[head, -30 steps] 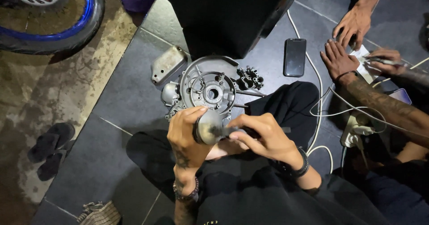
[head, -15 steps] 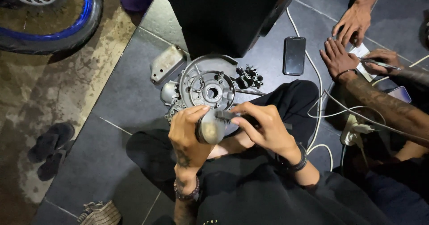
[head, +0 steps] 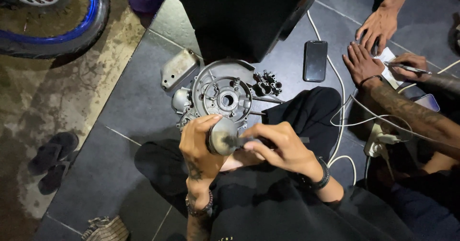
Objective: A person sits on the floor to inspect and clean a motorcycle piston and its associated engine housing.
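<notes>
far out to the left of the left hand, a pair of dark rubber sandals (head: 50,160) lies on the stained concrete, and above them curves a black tyre with a blue rim stripe (head: 72,33). nearer, down by the left forearm, a bundle of striped woven cloth (head: 106,229) sits on the grey floor tiles (head: 120,107). up and left of the left hand rests a small rounded silver metal cover (head: 178,68), and just above the knuckles lies a round cast-aluminium engine casing with a central bore (head: 223,97), close to the hand but not touching it as far as can be seen.

the left hand (head: 199,145) is curled tight around a short grey metal cylinder, piston-like, with a dusty flat face (head: 221,136), thumb over the top and fingers behind. the cylinder sits between both hands, above the person's lap. the right hand (head: 282,147) pinches a slim dark-handled tool (head: 254,141) whose tip meets the cylinder's face; whether it is a brush or a pick cannot be told.

up and right of the left hand, beside the casing, stands a cluster of small dark metal sockets and bolts (head: 267,82). above the right hand lies a black smartphone face up (head: 315,60). to its right a white cable (head: 342,102) trails across the tiles. farther right, another person's hands (head: 371,44) rest on white paper (head: 394,71), one holding a pen (head: 407,68).
</notes>
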